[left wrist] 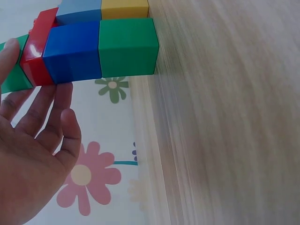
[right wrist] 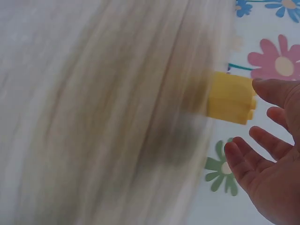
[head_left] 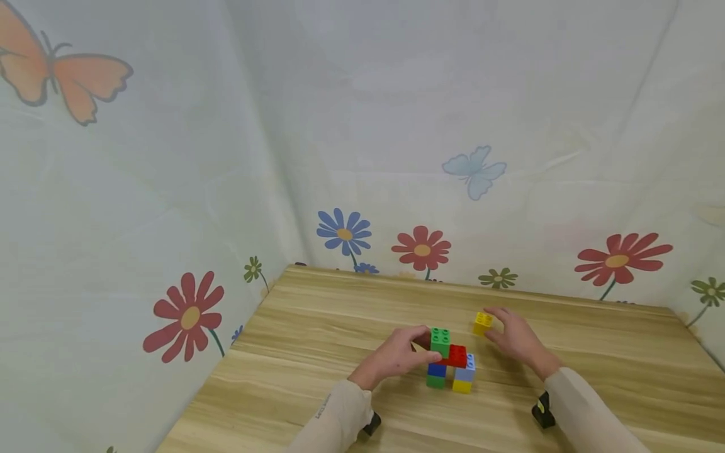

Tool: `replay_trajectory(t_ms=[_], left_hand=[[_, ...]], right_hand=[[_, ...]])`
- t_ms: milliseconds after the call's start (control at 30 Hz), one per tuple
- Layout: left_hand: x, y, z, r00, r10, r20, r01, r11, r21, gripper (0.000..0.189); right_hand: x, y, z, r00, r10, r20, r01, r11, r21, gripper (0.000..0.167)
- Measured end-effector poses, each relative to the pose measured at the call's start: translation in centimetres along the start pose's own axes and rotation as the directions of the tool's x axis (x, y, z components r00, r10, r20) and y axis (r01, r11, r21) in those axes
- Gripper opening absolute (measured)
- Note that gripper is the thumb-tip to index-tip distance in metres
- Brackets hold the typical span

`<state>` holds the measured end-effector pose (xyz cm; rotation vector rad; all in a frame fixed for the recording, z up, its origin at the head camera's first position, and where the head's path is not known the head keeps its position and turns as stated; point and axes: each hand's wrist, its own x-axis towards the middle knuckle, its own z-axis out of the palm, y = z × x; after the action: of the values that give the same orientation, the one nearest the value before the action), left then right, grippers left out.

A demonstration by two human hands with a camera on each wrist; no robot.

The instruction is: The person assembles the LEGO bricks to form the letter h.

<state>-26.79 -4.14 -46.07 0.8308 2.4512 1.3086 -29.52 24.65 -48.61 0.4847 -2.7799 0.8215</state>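
Observation:
A small arch of toy building bricks stands on the wooden table. Its left leg is a blue brick over a green brick; the right leg has a light blue brick over a yellow brick. A red brick bridges both legs, with another green brick on top at the left. My left hand grips that top green brick between thumb and fingers. Behind the arch, to its right, lies a separate yellow brick. My right hand is beside it, fingers spread; contact is unclear.
The wooden table ends at the back and left against a pale cloth printed with flowers and butterflies. Dark wrist devices show under both sleeves, one at the left wrist and one at the right wrist.

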Motion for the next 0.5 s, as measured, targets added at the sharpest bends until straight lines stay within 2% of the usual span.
replay_trajectory(t_ms=[500], left_hand=[[0.1, 0.0, 0.0, 1.0, 0.016, 0.006, -0.016, 1.0, -0.006, 0.025]], right_hand=[[1.0, 1.4, 1.5, 0.999, 0.004, 0.037, -0.007, 0.997, 0.081, 0.049]])
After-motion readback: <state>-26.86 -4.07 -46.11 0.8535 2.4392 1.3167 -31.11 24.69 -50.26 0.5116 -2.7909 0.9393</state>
